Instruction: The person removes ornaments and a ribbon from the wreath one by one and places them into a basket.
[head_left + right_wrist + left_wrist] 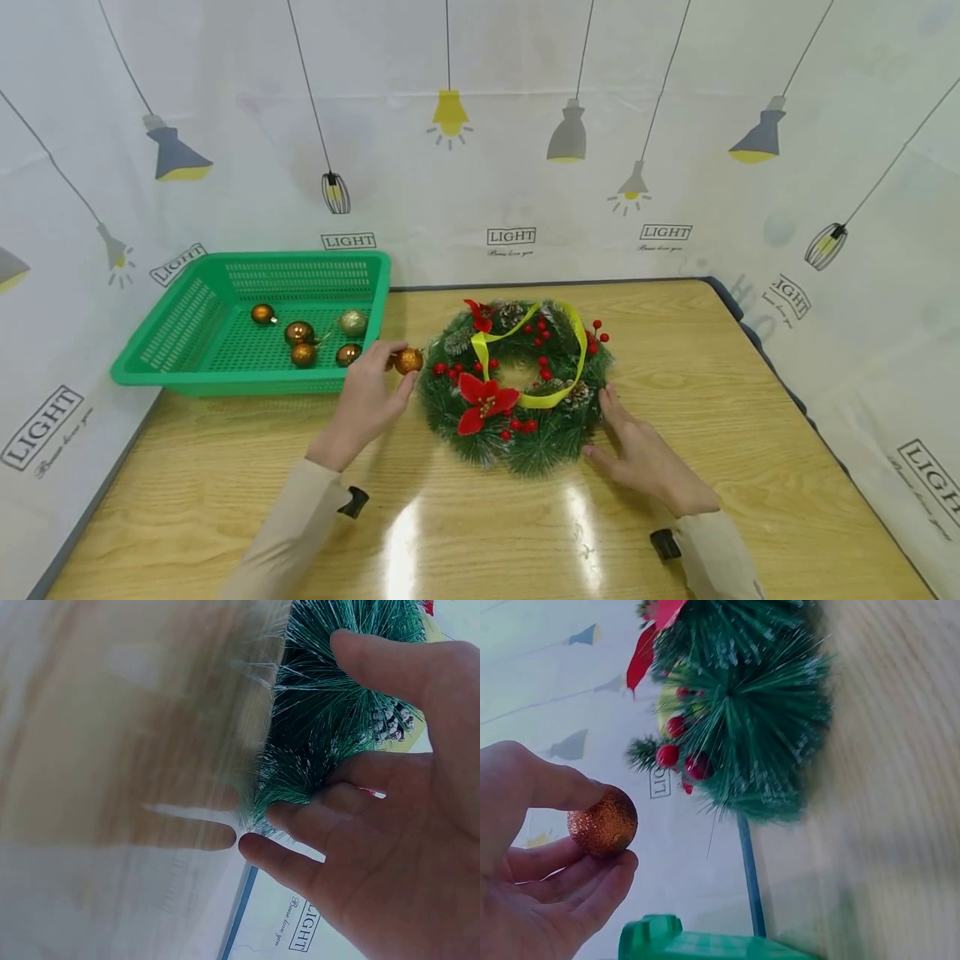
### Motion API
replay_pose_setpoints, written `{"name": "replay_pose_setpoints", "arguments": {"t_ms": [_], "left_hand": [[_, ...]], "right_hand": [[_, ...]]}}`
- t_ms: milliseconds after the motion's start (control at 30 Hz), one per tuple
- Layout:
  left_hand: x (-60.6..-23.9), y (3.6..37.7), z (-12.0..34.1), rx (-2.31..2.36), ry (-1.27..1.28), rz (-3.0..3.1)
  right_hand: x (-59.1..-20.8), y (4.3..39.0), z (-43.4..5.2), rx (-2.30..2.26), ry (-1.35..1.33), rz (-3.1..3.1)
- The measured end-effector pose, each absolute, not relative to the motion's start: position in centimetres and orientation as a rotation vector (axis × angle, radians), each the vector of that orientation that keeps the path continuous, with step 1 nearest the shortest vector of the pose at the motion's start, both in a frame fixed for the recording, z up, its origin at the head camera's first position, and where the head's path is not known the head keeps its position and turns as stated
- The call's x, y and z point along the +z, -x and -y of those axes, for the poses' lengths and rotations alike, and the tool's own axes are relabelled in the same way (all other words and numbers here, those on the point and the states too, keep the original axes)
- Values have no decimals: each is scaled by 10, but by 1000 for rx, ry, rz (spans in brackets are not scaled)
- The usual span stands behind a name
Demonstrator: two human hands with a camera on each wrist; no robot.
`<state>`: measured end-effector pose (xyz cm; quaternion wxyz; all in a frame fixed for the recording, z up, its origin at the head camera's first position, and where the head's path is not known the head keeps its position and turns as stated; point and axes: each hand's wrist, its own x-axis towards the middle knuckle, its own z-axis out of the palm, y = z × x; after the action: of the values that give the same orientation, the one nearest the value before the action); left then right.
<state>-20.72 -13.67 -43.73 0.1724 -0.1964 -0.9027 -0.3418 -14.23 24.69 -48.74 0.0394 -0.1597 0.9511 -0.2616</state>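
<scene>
Between thumb and fingertips, my left hand (372, 398) pinches a glittery orange-copper bauble (408, 361), held just left of the wreath. The left wrist view shows the same bauble (604, 823) close up. A green pine wreath (536, 442) lies flat on the table, dressed with a red poinsettia (483, 402), red berries, pine cones and a loop of yellow ribbon (581, 337). At the wreath's right side, my right hand (648, 462) touches the needles with its fingers spread and fairly straight. In the right wrist view its fingertips are right at the wreath's edge (300, 772).
A green plastic basket (247, 379) stands at the back left with several copper and gold baubles (300, 332) in it. The wooden table (480, 542) ends at a wall sheet printed with lamps (510, 192). Both wrists wear dark straps.
</scene>
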Motion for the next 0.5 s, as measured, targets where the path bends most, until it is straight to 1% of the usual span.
{"name": "replay_pose_setpoints", "arguments": {"t_ms": [267,500], "left_hand": [[-421,211,150,-962,509,2549],[-420,214,158,-984,491,2552]], "right_hand": [[-484,146,-247,-778,528,-2938],[-481,144,-246,-782,479,-2905]]}}
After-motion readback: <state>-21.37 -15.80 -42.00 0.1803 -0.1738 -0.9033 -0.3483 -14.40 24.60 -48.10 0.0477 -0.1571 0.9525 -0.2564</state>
